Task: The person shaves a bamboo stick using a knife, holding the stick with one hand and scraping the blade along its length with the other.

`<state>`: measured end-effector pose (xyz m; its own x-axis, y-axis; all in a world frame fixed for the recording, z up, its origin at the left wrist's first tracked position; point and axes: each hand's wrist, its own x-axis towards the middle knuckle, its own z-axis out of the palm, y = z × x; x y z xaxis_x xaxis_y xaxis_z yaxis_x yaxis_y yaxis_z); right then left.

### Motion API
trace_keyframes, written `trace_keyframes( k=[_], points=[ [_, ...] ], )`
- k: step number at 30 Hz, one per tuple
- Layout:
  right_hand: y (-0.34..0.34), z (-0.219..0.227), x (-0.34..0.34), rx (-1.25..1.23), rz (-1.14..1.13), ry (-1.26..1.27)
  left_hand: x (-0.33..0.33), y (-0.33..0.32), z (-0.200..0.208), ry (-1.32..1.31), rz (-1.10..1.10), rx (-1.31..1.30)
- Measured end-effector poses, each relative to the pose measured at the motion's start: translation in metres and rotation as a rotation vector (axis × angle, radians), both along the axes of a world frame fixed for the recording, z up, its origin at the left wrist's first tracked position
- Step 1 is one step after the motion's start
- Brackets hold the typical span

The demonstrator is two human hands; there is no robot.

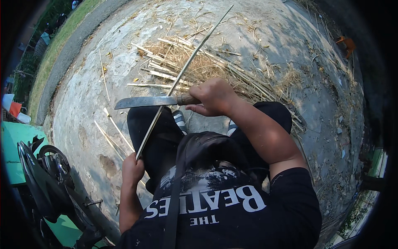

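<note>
The strip, crossed by the knife, is held in the left hand; the knife is gripped in the right hand; shaving seems underway; steadiness is probably needed next

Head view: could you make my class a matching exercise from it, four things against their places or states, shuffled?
Column one
1. Left hand
2. Right hand
3. Knife blade
4. Motorbike

Column two
A. at the lower left of the picture
B. closed around a wooden handle
C. crossing the long strip in the view
D. gripping the long strip

Right pairs: 1-D, 2-B, 3-C, 4-A.
</note>
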<state>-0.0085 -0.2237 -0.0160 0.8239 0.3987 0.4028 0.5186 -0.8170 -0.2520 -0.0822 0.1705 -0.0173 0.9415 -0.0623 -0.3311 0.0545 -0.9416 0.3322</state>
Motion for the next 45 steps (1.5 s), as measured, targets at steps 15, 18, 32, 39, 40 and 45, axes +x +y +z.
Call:
trace_keyframes(
  k=[15, 18, 32, 39, 40, 45],
  points=[
    [-0.020, -0.001, 0.020, -0.019, 0.020, 0.022, -0.009, -0.010, -0.006, -0.138, 0.026, 0.039],
    [-0.029, -0.012, 0.028, 0.068, -0.046, 0.110, -0.002, -0.018, -0.004, -0.183, -0.009, 0.072],
    [-0.035, -0.014, 0.036, 0.095, -0.101, 0.071, 0.001, -0.015, -0.004, -0.134, 0.001, 0.049],
    [0.001, -0.008, 0.016, -0.013, 0.115, -0.023, -0.008, -0.009, -0.014, -0.183, 0.027, 0.060],
    [-0.005, -0.006, 0.017, 0.008, 0.084, -0.032, -0.010, -0.010, -0.015, -0.215, 0.029, 0.063],
    [-0.042, -0.013, 0.040, 0.065, -0.130, 0.045, -0.007, -0.020, -0.012, -0.254, 0.056, 0.090]
  ],
)
